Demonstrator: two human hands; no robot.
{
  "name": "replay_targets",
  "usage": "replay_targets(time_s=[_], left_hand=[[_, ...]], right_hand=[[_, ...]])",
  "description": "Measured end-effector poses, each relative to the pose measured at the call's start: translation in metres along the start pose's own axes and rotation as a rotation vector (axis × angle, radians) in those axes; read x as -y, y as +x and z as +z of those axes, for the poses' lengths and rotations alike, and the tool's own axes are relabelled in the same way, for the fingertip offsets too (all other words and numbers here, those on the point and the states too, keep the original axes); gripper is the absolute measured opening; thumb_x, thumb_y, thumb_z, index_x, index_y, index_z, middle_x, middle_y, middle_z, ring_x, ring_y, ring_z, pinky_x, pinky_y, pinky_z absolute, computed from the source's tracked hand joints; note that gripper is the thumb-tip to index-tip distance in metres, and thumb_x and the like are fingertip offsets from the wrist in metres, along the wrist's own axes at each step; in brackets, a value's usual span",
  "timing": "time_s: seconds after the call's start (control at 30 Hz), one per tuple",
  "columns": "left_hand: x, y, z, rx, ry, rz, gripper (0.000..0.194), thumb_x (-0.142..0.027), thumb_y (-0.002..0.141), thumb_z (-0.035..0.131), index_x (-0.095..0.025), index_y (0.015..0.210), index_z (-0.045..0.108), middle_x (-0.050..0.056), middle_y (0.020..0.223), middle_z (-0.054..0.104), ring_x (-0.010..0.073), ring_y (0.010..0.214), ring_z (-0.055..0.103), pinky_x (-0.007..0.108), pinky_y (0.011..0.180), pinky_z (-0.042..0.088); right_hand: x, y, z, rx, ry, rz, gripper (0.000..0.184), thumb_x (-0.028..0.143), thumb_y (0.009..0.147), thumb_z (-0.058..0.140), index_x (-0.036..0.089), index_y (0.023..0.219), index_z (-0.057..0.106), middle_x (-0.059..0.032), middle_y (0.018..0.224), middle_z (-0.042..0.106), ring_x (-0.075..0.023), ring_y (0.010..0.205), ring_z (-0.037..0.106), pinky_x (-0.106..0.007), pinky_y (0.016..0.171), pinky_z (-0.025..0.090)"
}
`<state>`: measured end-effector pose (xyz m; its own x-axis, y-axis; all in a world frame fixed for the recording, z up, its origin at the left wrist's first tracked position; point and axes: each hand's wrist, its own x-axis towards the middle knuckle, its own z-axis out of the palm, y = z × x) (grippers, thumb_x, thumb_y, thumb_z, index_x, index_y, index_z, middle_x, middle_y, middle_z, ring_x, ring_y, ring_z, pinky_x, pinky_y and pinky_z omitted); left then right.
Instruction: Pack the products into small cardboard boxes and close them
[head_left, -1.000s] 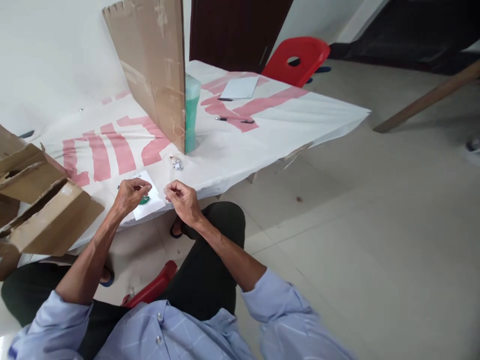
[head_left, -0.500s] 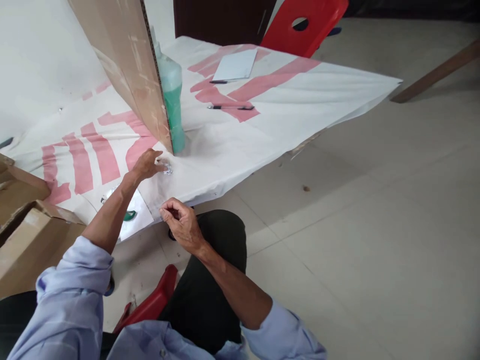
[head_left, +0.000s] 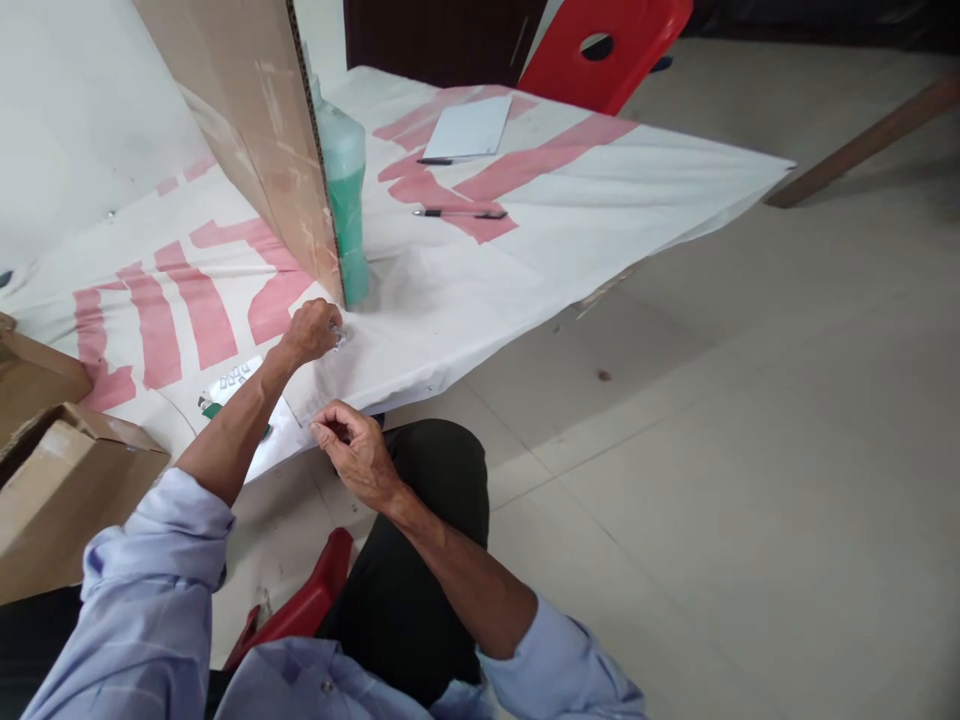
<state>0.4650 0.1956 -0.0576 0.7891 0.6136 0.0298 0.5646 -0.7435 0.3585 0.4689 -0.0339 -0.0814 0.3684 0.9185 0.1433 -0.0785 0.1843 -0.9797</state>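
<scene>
My left hand (head_left: 315, 332) reaches out over the cloth-covered table, its fingers curled down onto a small clump of clear, shiny pieces (head_left: 340, 338). What the fingertips pinch there is mostly hidden. My right hand (head_left: 358, 450) hovers by the near table edge above my knee, thumb and fingertips pressed together; anything between them is too small to make out. Under my left forearm lies a white sheet (head_left: 279, 440) with several small, clear, outlined pieces (head_left: 234, 376) on it. A green-handled tool (head_left: 212, 408) with a metal end rests there too, partly covered by the forearm.
A cardboard panel (head_left: 255, 130) stands upright just beyond my left hand, beside a bottle of green liquid (head_left: 349, 220). Farther along are a pen (head_left: 461, 213) and a notepad (head_left: 469, 127). Cardboard boxes (head_left: 82, 490) sit at left; a red chair (head_left: 607, 50) stands behind the table.
My left hand has moved slightly right and its fingers have closed down over the shiny pieces. More of the sheet and green tool shows beside the forearm. My right hand stays pinched.
</scene>
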Motion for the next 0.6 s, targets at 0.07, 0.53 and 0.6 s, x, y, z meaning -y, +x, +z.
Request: replay_targets(time_s=[0.07, 0.53, 0.6], left_hand=[[0.000, -0.004, 0.000, -0.032, -0.014, -0.006, 0.022, -0.004, 0.071, 0.066, -0.014, 0.085, 0.080, 0.012, 0.091, 0.076, 0.0265, 0.091, 0.069, 0.038, 0.088, 0.052], [0.010, -0.042, -0.003, -0.043, -0.008, 0.031, 0.018, -0.008, 0.078, 0.060, -0.014, 0.081, 0.077, 0.013, 0.094, 0.070, 0.0220, 0.082, 0.062, 0.037, 0.084, 0.052], [0.004, -0.048, -0.001, -0.019, -0.006, 0.049, 0.017, -0.008, 0.080, 0.060, -0.015, 0.078, 0.076, 0.016, 0.106, 0.070, 0.0231, 0.084, 0.063, 0.038, 0.086, 0.052]], right_hand=[[-0.002, 0.000, 0.000, -0.005, -0.007, 0.008, 0.022, 0.042, 0.091, 0.061, 0.024, 0.080, 0.060, 0.0024, 0.071, 0.056, -0.0148, 0.066, 0.051, -0.030, 0.068, 0.045], [-0.003, 0.001, 0.004, 0.008, -0.028, 0.004, 0.025, 0.045, 0.091, 0.061, 0.024, 0.079, 0.060, 0.0024, 0.070, 0.057, -0.0154, 0.067, 0.053, -0.030, 0.069, 0.046], [-0.004, 0.001, 0.004, 0.002, -0.029, 0.004, 0.024, 0.044, 0.091, 0.061, 0.024, 0.079, 0.060, 0.0023, 0.070, 0.058, -0.0155, 0.067, 0.053, -0.030, 0.069, 0.047]])
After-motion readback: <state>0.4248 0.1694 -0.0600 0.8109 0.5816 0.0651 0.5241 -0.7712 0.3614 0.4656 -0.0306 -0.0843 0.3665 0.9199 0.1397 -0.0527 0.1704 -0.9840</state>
